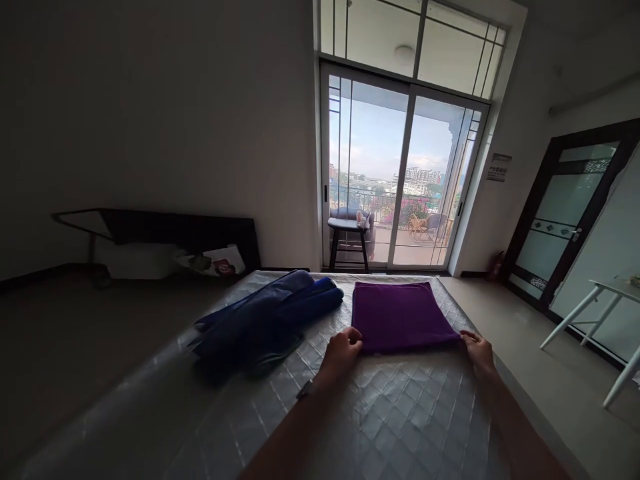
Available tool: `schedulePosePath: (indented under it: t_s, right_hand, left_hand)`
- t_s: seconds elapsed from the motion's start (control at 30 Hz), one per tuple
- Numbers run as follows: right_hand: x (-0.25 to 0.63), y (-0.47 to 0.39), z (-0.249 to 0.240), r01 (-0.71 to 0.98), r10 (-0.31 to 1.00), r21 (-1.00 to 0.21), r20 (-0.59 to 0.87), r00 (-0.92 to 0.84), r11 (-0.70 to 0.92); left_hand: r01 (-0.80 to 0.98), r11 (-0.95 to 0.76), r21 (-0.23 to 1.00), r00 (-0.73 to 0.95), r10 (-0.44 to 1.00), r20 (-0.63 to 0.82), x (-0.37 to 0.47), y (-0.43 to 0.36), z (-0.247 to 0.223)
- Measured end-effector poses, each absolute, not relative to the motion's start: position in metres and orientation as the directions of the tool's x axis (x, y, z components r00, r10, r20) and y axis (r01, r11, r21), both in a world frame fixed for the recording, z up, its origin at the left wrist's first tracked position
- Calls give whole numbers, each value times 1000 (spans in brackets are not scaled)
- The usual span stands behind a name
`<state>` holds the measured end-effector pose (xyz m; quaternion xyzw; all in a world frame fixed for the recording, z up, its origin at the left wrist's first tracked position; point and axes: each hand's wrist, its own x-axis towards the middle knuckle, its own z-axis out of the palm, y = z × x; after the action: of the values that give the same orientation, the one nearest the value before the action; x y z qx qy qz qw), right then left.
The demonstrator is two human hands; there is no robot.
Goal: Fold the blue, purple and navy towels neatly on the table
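Note:
A purple cloth (400, 317), folded into a flat rectangle, lies near the far end of a quilted mattress (410, 407). My left hand (345, 350) pinches its near left corner, fingers closed on the fabric. At the near right corner, my right hand (477, 348) grips the cloth between thumb and fingers. To the left of the cloth, a loose pile of dark blue clothes (270, 313) rests on the same mattress, apart from both hands. A watch or band (305, 388) is on my left wrist.
Beyond the mattress stand a dark stool (349, 227) and a sliding glass door (400, 173). A dark frame (180, 230) with a white box (143, 260) sits by the left wall. On the right are a white table (617, 288) and a dark-framed door (570, 213).

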<state>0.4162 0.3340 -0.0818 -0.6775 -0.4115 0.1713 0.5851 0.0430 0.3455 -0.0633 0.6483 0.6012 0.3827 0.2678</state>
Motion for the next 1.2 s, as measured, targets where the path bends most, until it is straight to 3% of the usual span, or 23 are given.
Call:
schedulePosePath:
  t_s: [0.2,0.37,0.5,0.63,0.8,1.0,1.2]
  right_hand:
    - [412,327,-70,513,791,-842,195,579,-168]
    - [391,319,-66,776,841,-575,261,473,-258]
    - [385,317,-68,855,842,-433,313,439,-285]
    - [389,319,-69,831,816,-472,329,475,-294]
    - [396,322,-73,806,790,-522,353,502,-280]
    - [398,324,-75,813,799,-525,360,481,-254]
    - [396,323,-70,805,808,-511,311,500,-301]
  left_hand:
    - [751,-193,631,133,981,143,34,346,-53]
    - [809,-208,549,197,977,79,31,339,-42]
    - [836,-161,524,143,987,75,3,341,-20]
    - [898,35,438,-82,993,89,-57,338,1]
    - [883,385,268,-431,892,140,-112,329,0]
    - [836,451,313,-520,833,190,-113,330,-11]
    - [852,405,331,-474,866,159,-116,330,-7]
